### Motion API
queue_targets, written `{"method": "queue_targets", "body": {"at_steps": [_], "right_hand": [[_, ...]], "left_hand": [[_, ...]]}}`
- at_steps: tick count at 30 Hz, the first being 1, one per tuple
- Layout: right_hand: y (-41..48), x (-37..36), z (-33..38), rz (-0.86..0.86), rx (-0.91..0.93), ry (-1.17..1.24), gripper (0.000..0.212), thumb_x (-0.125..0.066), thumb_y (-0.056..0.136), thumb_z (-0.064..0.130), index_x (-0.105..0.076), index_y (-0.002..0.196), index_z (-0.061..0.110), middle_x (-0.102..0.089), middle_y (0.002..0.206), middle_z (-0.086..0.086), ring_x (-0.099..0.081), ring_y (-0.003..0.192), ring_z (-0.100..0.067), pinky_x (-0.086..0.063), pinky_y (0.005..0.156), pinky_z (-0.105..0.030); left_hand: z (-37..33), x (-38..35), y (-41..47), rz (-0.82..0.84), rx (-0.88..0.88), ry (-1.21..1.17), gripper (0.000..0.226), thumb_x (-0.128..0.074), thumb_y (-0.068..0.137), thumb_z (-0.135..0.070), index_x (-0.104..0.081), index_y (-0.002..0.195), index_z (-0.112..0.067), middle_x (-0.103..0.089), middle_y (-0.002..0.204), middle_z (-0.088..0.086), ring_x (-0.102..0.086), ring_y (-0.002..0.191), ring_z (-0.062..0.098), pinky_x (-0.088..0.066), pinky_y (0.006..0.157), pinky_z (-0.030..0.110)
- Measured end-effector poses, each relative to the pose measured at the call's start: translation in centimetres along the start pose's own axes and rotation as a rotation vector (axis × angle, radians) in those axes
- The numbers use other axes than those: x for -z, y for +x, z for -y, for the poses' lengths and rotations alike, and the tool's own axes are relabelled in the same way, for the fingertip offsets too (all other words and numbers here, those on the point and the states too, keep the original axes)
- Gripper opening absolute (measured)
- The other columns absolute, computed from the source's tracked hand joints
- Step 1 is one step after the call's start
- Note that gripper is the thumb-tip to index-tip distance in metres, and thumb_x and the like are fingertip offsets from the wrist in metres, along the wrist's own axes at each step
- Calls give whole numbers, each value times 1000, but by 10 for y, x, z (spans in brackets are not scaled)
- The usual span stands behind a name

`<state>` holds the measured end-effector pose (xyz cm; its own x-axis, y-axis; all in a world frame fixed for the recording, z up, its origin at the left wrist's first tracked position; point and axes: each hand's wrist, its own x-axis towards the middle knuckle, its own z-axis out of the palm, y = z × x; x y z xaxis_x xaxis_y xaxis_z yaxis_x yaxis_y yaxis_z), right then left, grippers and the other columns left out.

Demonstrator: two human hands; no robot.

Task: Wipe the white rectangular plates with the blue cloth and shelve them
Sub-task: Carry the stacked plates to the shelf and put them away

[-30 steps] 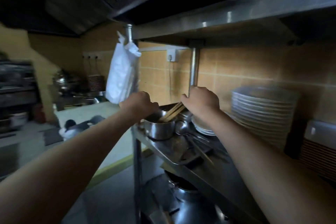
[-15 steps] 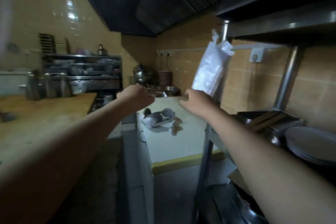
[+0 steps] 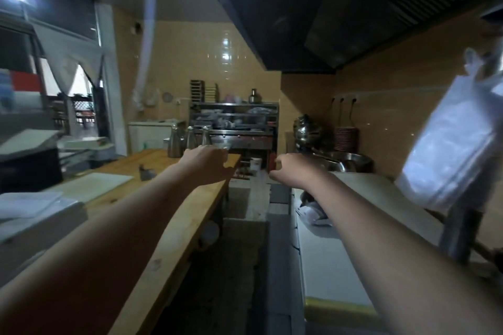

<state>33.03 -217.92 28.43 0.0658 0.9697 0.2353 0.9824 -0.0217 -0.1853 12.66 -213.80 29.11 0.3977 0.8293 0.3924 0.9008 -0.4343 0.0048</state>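
Arms outstretched above a kitchen aisle.
Left hand [image 3: 208,163], right hand [image 3: 290,171] — fingers loosely curled, gripping nothing — wooden counter [image 3: 160,158] at left.

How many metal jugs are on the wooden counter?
3, in a row at the counter's far end: left jug, middle jug, right jug just beyond the left hand. Others may hide behind that hand.

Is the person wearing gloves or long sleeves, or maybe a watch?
No gloves: the left hand and right hand are bare. The left forearm and right forearm are bare too, no sleeve in view. No watch, bracelet or ring shows, though the picture is blurry.
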Motion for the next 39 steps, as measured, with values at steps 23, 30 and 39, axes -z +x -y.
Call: {"method": "queue_targets", "body": {"at_steps": [23, 30, 39], "right_hand": [[308, -65, 7, -71, -85, 180, 26, -52, 89, 35, -57, 102, 14, -58, 97, -4, -56, 86, -20, -46, 72, -32], [398, -89, 8, -72, -137, 120, 15, -57, 88, 27, -57, 98, 16, -58, 95, -4, -57, 83, -18, -47, 69, -32], [543, -122, -27, 22, -124, 54, 27, -53, 92, 25, -55, 116, 13, -58, 110, -7, -57, 96, -21, -51, 86, -37]], "left_hand": [[108, -121, 295, 15, -144, -101, 23, -50, 87, -34, -65, 95, -18, -61, 91, 0, -54, 69, 9, -37, 51, 20], [146, -161, 381, -12, -243, -115, 13, -48, 91, -26, -59, 87, -22, -47, 67, -10, -44, 56, 0, -29, 47, 15], [179, -228, 513, 89, -251, -88, 21, -46, 93, -35, -61, 96, -20, -48, 70, -8, -50, 66, 8, -36, 54, 20]]}}
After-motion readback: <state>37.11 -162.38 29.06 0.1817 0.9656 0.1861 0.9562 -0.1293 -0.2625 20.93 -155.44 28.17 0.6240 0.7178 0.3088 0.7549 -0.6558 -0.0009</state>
